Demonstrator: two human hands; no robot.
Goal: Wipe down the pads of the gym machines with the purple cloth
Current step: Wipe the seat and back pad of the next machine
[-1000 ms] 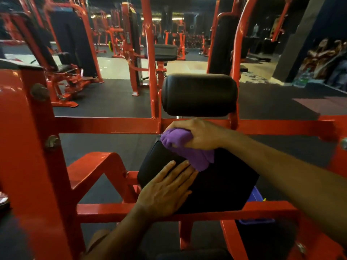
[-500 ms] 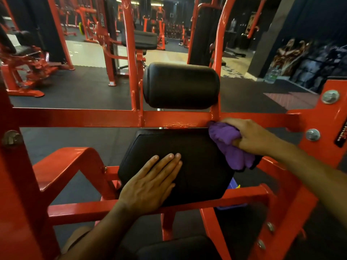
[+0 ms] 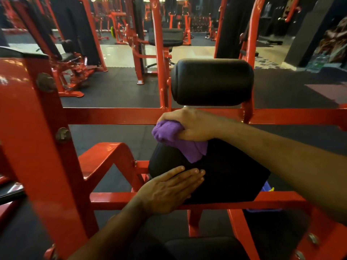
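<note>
cloth on flat pad's far edge, roller pad behind

A gym: rows of red-framed machines, black pads, rubber flooring.

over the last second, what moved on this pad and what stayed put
The right hand, gripping the purple cloth, swept from the flat pad's top left corner to its top right corner, then back to the left. The left hand stayed flat on the pad's near left part. The roller pad above went untouched.
</note>
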